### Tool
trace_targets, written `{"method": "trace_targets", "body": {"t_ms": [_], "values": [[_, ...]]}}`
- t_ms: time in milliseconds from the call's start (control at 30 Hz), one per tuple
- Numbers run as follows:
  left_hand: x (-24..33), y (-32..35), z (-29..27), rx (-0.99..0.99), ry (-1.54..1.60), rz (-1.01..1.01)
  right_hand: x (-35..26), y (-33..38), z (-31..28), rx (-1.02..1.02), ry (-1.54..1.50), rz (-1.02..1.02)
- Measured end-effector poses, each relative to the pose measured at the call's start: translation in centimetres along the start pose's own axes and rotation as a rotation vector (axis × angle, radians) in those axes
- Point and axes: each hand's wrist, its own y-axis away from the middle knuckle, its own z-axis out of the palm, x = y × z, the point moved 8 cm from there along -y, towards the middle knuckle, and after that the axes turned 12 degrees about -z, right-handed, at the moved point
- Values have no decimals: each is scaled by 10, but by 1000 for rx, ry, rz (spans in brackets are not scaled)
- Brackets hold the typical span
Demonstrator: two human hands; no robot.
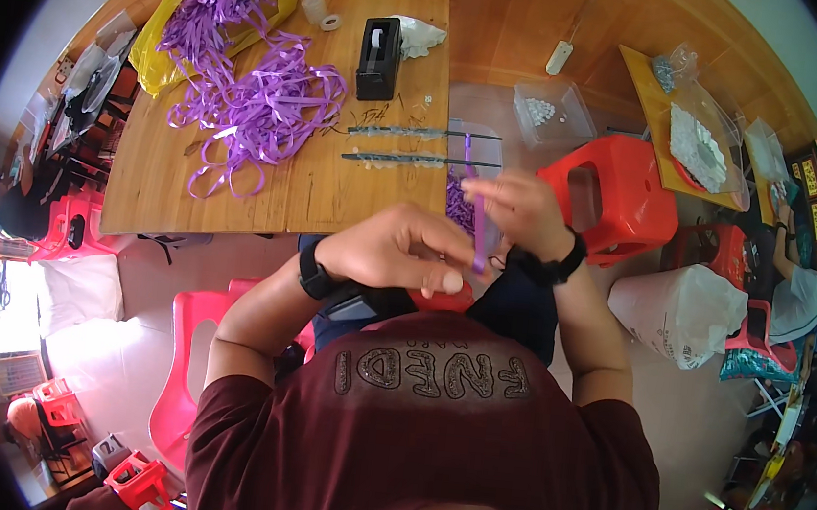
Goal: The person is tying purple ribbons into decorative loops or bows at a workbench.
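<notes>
A strip of purple ribbon point(479, 224) runs from two thin dark rods point(398, 159) at the table's right edge down between my hands. My right hand point(523, 211) pinches the ribbon near the rods with its fingertips. On the other side, my left hand point(394, 247) has its thumb and fingers apart, the fingertips beside the ribbon's lower end. The rods lie side by side, with clear tape across them on the table. Beneath the ribbon, a clear plastic bin point(457, 199) contains small purple pieces, partly hidden by my right hand.
A heap of purple ribbon point(275, 105) spills from a yellow bag point(158, 44) onto the wooden table point(158, 201). A black tape dispenser point(377, 70) stands right of it. Red stools point(621, 192) and a white sack point(683, 316) are to my right; a pink chair point(183, 371) is left.
</notes>
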Motion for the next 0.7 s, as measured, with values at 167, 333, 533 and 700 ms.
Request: {"method": "trace_targets", "body": {"t_ms": [167,333,533,700], "values": [[39,-11,-80,473,38,207,75,-55,-22,64,290,-60],[6,-37,-156,746,-42,88,162,-59,12,15,149,72],[-10,-69,-161,804,-502,-55,231,-18,51,-79,-33,320],[-24,-99,-158,766,-868,57,260,26,91,-203,-365,650]]}}
